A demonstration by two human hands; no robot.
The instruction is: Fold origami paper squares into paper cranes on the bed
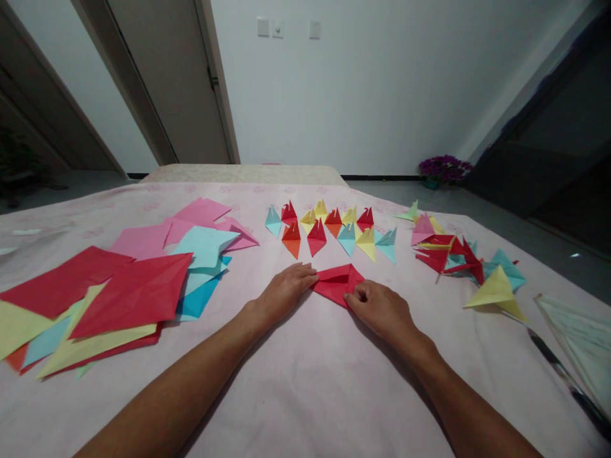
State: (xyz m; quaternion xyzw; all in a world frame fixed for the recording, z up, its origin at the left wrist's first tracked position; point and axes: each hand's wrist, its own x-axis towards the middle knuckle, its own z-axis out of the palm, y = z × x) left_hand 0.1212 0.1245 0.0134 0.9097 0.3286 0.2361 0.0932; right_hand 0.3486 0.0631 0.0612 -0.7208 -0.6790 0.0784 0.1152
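A folded red paper (337, 282) lies on the pink cloth (305, 381) in front of me. My left hand (285, 289) lies flat with its fingers stretched out, the fingertips pressing the paper's left edge. My right hand (377, 308) is curled, its fingers pinching the paper's lower right edge. Behind the paper stand two rows of small folded paper figures (329, 230) in red, yellow, orange and light blue.
A loose heap of flat coloured sheets (128, 286) covers the left side. More folded pieces (458, 254) lie piled at the right, with a yellow one (496, 289) nearest. A dark long tool (563, 375) and a pale sheet (582, 343) lie at the right edge. A door (176, 83) stands behind.
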